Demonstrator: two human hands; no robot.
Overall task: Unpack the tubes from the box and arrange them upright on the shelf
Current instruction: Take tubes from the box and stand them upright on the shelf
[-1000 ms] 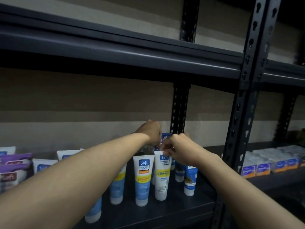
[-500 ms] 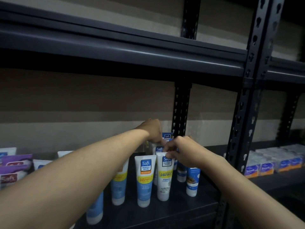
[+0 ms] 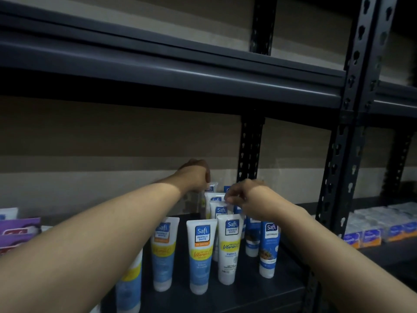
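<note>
Several white and blue Safi tubes (image 3: 200, 254) stand upright, cap down, on the dark metal shelf (image 3: 252, 294). My left hand (image 3: 195, 177) reaches to the back of the shelf and its fingers close on the top of a rear tube (image 3: 211, 188). My right hand (image 3: 246, 197) hovers over the middle rows, fingers pinched at the crimped top of a white tube (image 3: 220, 210). Blur hides how firm either grip is. No box is in view.
Purple packets (image 3: 18, 229) lie at the left end of the shelf. A black perforated upright (image 3: 345, 159) stands to the right, with small blue and white boxes (image 3: 381, 227) on the neighbouring shelf. Another shelf (image 3: 171, 73) runs overhead.
My right hand has lifted off the front white tube and moved back to one behind it. My left hand stays at the rear tubes. The camera has shifted slightly.
</note>
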